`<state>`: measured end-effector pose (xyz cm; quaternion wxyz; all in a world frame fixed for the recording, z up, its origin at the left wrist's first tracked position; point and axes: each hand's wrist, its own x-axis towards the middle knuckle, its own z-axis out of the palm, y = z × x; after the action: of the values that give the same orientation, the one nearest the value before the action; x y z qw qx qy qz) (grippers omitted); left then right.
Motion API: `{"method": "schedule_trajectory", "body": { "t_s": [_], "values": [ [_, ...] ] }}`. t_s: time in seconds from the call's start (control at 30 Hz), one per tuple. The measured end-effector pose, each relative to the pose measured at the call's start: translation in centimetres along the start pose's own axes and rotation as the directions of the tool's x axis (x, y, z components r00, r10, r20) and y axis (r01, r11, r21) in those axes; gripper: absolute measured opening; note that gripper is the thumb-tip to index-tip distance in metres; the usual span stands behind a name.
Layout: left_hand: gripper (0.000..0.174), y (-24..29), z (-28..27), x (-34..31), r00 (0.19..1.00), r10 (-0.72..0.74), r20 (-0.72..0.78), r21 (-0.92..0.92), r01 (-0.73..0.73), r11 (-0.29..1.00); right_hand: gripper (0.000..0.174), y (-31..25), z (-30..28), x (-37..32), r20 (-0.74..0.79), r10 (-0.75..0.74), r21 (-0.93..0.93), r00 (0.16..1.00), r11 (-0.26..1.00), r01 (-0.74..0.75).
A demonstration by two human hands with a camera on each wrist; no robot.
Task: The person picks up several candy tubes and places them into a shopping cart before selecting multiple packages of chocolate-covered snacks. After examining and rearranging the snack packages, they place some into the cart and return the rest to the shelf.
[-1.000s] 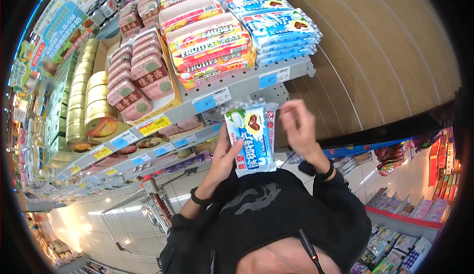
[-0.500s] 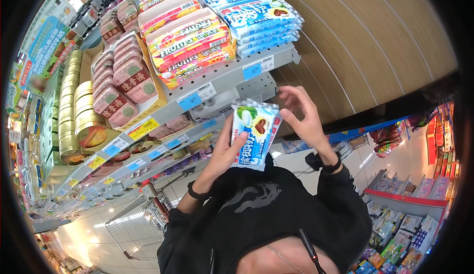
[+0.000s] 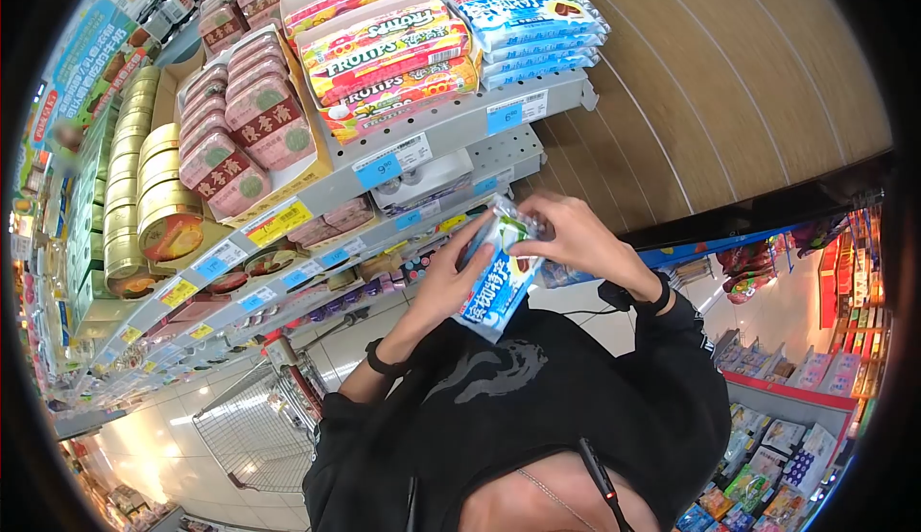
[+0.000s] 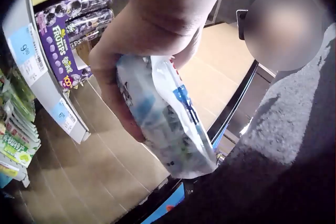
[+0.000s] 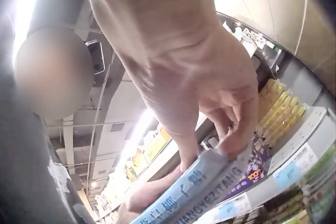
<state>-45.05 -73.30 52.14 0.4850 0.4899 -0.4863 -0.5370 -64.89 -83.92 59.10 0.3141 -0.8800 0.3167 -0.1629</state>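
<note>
A blue-and-white candy packet (image 3: pixel 499 292) with a coconut picture is held tilted in front of the chest. My left hand (image 3: pixel 443 278) grips it along one side, thumb across the printed front. At its upper end, my right hand (image 3: pixel 580 236) pinches the edge, with the thumb over the front. The left wrist view shows the pale, partly see-through back of the packet (image 4: pixel 157 113) in the left hand's grip. Seen from the right wrist, the right hand's fingers (image 5: pixel 239 134) curl over the end of the packet's blue-lettered side (image 5: pixel 178 195).
Similar blue packets (image 3: pixel 537 23) are stacked at the right end of the shelf (image 3: pixel 451 115). Beside them stand Frutips boxes (image 3: pixel 393 62), pink tins (image 3: pixel 273 124) and gold round tins (image 3: pixel 168 215). A wire shopping cart (image 3: pixel 254 431) stands on the floor, lower left.
The right hand has moved in from beside the packet and now pinches its upper end. The packet has tilted further, while the left hand keeps its grip.
</note>
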Motion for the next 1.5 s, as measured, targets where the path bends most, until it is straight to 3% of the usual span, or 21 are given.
{"method": "schedule_trajectory", "body": {
  "t_s": [0.07, 0.13, 0.2, 0.27, 0.33, 0.4, 0.5, 0.53, 0.6, 0.63, 0.67, 0.7, 0.73, 0.77, 0.83, 0.97, 1.03, 1.2, 1.4, 1.47, 1.5],
  "values": [
    [0.049, -0.5, 0.1, -0.6, 0.992, -0.085, 0.094, -0.049, 0.09, 0.995, 0.046, 0.4, 0.4, -0.6, 0.144, 0.073, 0.008, 0.987, 0.997, -0.075],
    [0.045, -1.1, 0.3, -0.8, 0.994, -0.052, 0.093, -0.015, 0.054, 0.998, 0.047, 0.5, 0.5, -1.0, 0.19, 0.125, 0.077, 0.974, 0.987, -0.142],
    [0.041, -1.4, 0.4, -0.7, 0.982, -0.146, 0.121, -0.077, 0.156, 0.985, 0.048, 0.3, 0.4, -1.4, 0.336, 0.267, 0.068, 0.903, 0.95, -0.306],
    [0.04, -1.3, 0.3, -0.9, 0.962, -0.248, 0.118, -0.127, 0.263, 0.956, 0.047, 1.2, 1.1, -2.3, 0.335, 0.254, 0.1, 0.907, 0.948, -0.303],
    [0.04, -2.0, 0.1, -0.8, 0.99, -0.125, 0.072, -0.103, 0.132, 0.986, 0.043, 1.9, 1.6, -2.9, 0.497, 0.168, 0.382, 0.851, 0.838, -0.389],
    [0.04, -1.9, 0.0, -0.7, 0.987, -0.145, 0.064, -0.15, 0.153, 0.977, 0.035, 1.6, 0.9, -2.9, 0.525, 0.183, 0.364, 0.831, 0.834, -0.414],
    [0.04, -1.6, -0.4, -0.4, 0.996, -0.075, 0.052, -0.062, 0.078, 0.995, 0.033, -0.8, -3.8, -2.1, 0.408, 0.264, 0.385, 0.874, 0.818, -0.427],
    [0.04, -2.0, -0.2, -0.5, 0.996, -0.066, 0.054, -0.06, 0.069, 0.996, 0.029, -0.1, -5.1, -2.2, 0.269, 0.209, 0.448, 0.94, 0.837, -0.315],
    [0.039, -2.8, -0.3, -0.9, 0.93, -0.363, 0.055, -0.212, 0.366, 0.906, 0.023, -0.3, -9.3, -1.7, 0.047, 0.257, 0.597, 0.965, 0.768, -0.233],
    [0.039, -2.6, -0.3, -0.9, 0.933, -0.357, 0.057, -0.204, 0.36, 0.91, 0.024, 0.6, -10.7, -1.5, -0.171, 0.306, 0.675, 0.937, 0.729, -0.114],
    [0.039, -2.4, -0.4, -0.9, 0.955, -0.283, 0.086, -0.182, 0.294, 0.938, 0.025, 2.3, -13.1, -0.6, -0.236, 0.213, 0.757, 0.948, 0.652, 0.042],
    [0.039, -2.2, -0.4, -0.9, 0.971, -0.211, 0.115, -0.161, 0.228, 0.96, 0.023, -0.9, -13.5, 1.7, -0.495, 0.341, 0.751, 0.799, 0.631, 0.196],
    [0.038, -2.1, -0.5, -1.0, 0.979, -0.139, 0.146, -0.143, 0.16, 0.977, 0.024, -1.3, -15.4, 3.5, -0.528, 0.274, 0.73, 0.804, 0.631, 0.265],
    [0.038, -1.9, -0.5, -1.1, 0.974, -0.166, 0.154, -0.136, 0.188, 0.973, 0.026, -1.3, -16.7, 5.6, -0.611, 0.275, 0.676, 0.743, 0.67, 0.307],
    [0.037, -2.0, -0.5, -1.4, 0.98, -0.145, 0.137, -0.133, 0.163, 0.978, 0.028, 1.0, -20.6, 9.3, -0.475, 0.087, 0.653, 0.876, 0.702, 0.284],
    [0.035, -1.5, -0.9, -2.2, 0.986, -0.142, 0.083, -0.103, 0.15, 0.983, 0.023, 1.5, -22.9, 17.5, -0.227, 0.055, 0.594, 0.972, 0.799, 0.093],
    [0.032, -1.0, -1.0, -2.9, 0.961, -0.271, 0.048, -0.2, 0.275, 0.94, 0.027, 3.5, -22.3, 20.8, -0.193, 0.077, 0.526, 0.978, 0.85, 0.037],
    [0.032, -1.4, -1.7, -3.8, 0.988, -0.134, -0.072, -0.095, 0.127, 0.987, 0.037, 6.1, -20.4, 25.4, -0.08, 0.101, 0.399, 0.992, 0.915, -0.061],
    [0.032, -1.7, -1.9, -3.8, 0.964, -0.251, -0.09, -0.159, 0.235, 0.959, 0.048, 6.0, -20.5, 25.4, -0.057, 0.133, 0.151, 0.989, 0.981, -0.123],
    [0.032, -2.1, -1.7, -3.3, 0.989, -0.095, -0.112, -0.057, 0.089, 0.994, 0.05, 6.1, -19.8, 25.3, -0.11, 0.141, 0.077, 0.984, 0.988, -0.133],
    [0.032, -2.0, -1.8, -3.2, 0.99, -0.096, -0.106, -0.054, 0.091, 0.994, 0.052, 6.0, -19.5, 25.3, -0.162, 0.143, -0.001, 0.976, 0.989, -0.145]
  ]
}}
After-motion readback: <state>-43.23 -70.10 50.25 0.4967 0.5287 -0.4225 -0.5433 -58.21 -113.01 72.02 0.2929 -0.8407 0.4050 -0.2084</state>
